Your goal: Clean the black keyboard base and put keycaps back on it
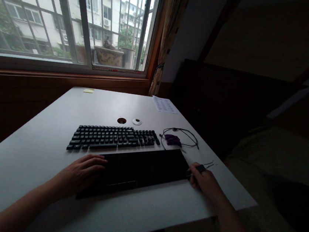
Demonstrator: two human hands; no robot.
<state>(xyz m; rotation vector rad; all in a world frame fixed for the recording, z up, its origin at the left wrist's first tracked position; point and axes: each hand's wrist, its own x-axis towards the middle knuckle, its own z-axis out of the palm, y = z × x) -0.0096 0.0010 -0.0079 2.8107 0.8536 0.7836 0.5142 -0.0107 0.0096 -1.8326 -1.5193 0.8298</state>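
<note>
- flat pad (142, 170) on desk (42, 148), between left hand (81, 173) and right hand (204, 179)
- left hand on pad's left edge
- right hand at pad's right edge
- keyboard (113, 138) behind pad, beyond left hand
- cable loop (180, 137) beyond right hand
- paper sheet (164, 104) further back

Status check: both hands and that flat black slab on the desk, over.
Left hand flat on flat black slab's left edge. Right hand pinching small dark object at its right edge. Black keyboard behind, apart; looped cable nearby.
</note>
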